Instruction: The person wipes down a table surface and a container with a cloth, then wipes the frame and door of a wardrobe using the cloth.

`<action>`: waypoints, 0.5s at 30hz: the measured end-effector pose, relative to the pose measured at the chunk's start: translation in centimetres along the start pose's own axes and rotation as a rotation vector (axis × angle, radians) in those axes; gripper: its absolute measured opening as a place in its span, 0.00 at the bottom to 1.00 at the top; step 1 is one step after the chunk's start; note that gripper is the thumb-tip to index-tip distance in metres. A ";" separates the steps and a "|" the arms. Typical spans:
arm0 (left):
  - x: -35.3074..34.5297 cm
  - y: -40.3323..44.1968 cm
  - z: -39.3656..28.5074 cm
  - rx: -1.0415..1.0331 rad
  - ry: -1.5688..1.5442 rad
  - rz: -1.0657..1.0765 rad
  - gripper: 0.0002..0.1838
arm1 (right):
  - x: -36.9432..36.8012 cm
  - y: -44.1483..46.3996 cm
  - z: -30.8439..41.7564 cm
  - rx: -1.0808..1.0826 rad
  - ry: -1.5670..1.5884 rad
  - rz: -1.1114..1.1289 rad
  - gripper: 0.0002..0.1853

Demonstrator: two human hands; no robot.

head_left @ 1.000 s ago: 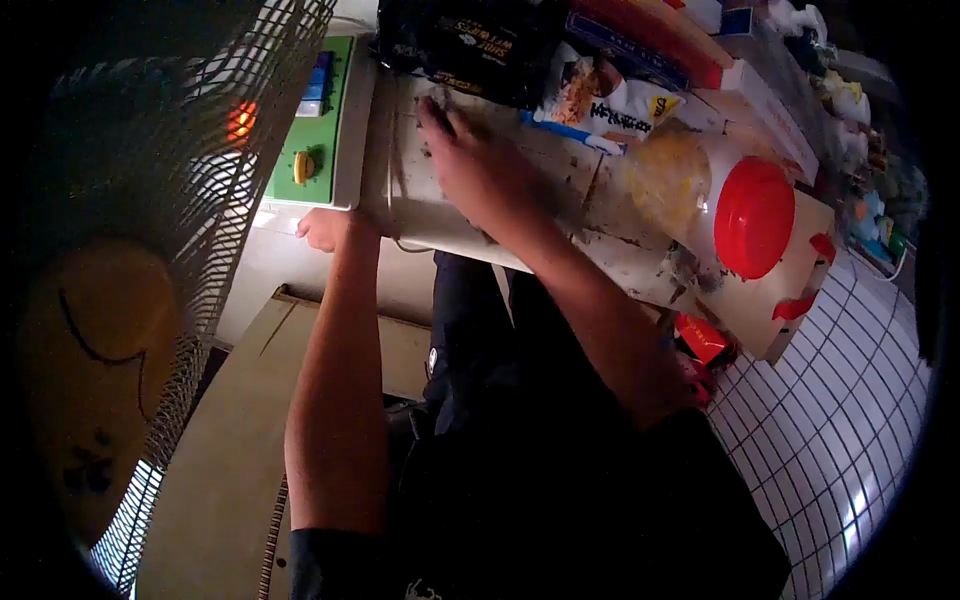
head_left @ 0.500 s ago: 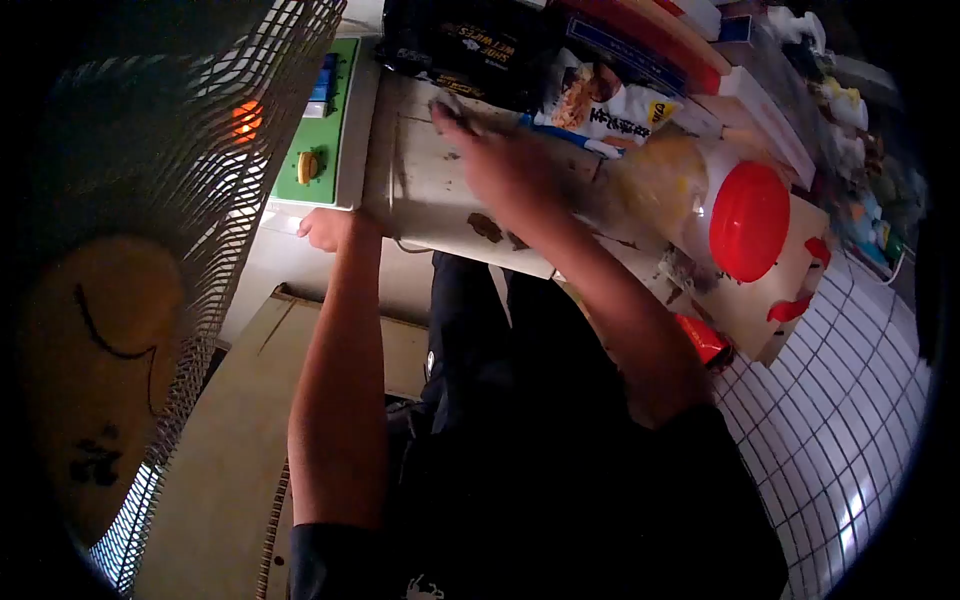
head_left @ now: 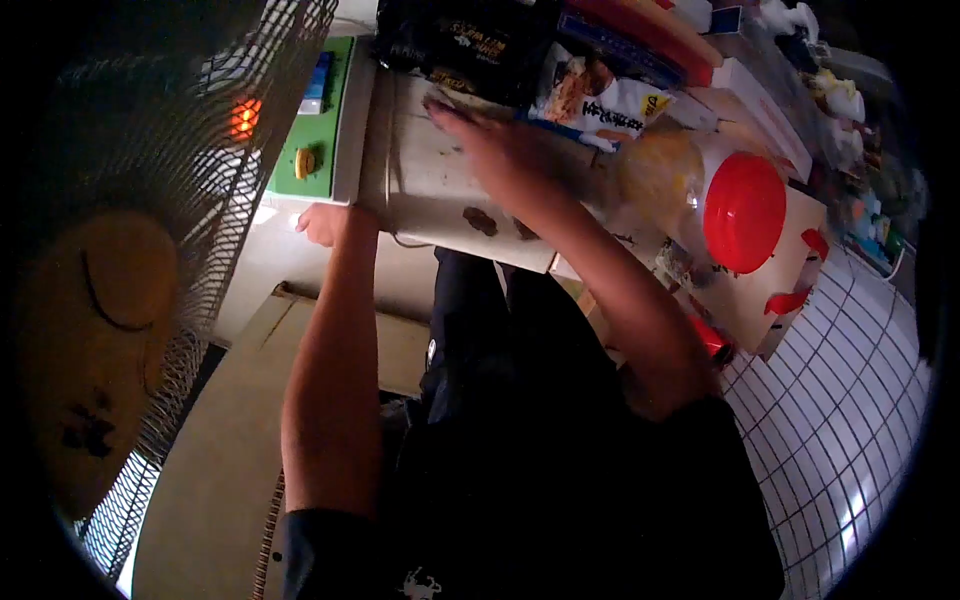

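Observation:
My left hand (head_left: 322, 225) is closed at the near edge of a pale box with a green top (head_left: 322, 150). Its fingers are partly hidden, and what they grip, if anything, does not show. On the green top are a small yellow-brown piece (head_left: 304, 163) and a blue-and-white item (head_left: 317, 85). Out over a worn, stained cream surface (head_left: 420, 190) reaches my right hand (head_left: 495, 155), blurred, its fingers together. Something small and dark shows at its fingertips, too smeared to name. Just beyond lies a black pack of shoe wet wipes (head_left: 465, 45).
A white food packet (head_left: 600, 105) and a clear jar with a red lid (head_left: 745, 213) stand right of my right hand. Boxes crowd the back right. Dark mesh (head_left: 235, 170) hangs at the left, and white tiles (head_left: 830, 400) cover the lower right.
My right hand has shifted very slightly left and stays over the cream surface. My left hand keeps its place at the box edge. The view has tilted a little.

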State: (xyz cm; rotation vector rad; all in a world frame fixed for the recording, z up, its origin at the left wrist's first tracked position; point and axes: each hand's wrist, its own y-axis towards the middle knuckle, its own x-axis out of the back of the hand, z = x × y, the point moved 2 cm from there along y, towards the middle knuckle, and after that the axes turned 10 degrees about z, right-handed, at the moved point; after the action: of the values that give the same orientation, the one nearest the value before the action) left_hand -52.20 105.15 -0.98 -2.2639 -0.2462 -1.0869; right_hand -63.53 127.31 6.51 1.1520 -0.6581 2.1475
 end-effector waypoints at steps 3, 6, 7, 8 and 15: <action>-0.2 1.4 0.6 0.056 -0.132 0.030 0.26 | 1.5 -0.3 0.9 -0.017 -0.023 0.031 0.32; -1.8 4.9 2.8 -0.069 0.106 -0.014 0.18 | 0.1 2.0 1.9 -0.053 -0.041 0.104 0.32; -1.3 3.5 1.8 -0.118 0.165 0.017 0.16 | -0.3 3.0 2.0 -0.017 -0.033 0.039 0.32; -0.9 2.2 0.8 -0.078 0.231 0.054 0.20 | -0.3 2.5 1.5 -0.025 -0.030 0.028 0.32; -0.3 2.4 0.8 0.085 -0.093 0.139 0.34 | 1.8 -8.6 -1.5 -0.212 0.081 0.086 0.36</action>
State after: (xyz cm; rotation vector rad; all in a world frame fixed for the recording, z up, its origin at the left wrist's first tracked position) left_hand -50.87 103.73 -2.61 -2.2224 -0.1665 -0.8850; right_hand -59.05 134.76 8.48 0.9352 -0.8890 2.1231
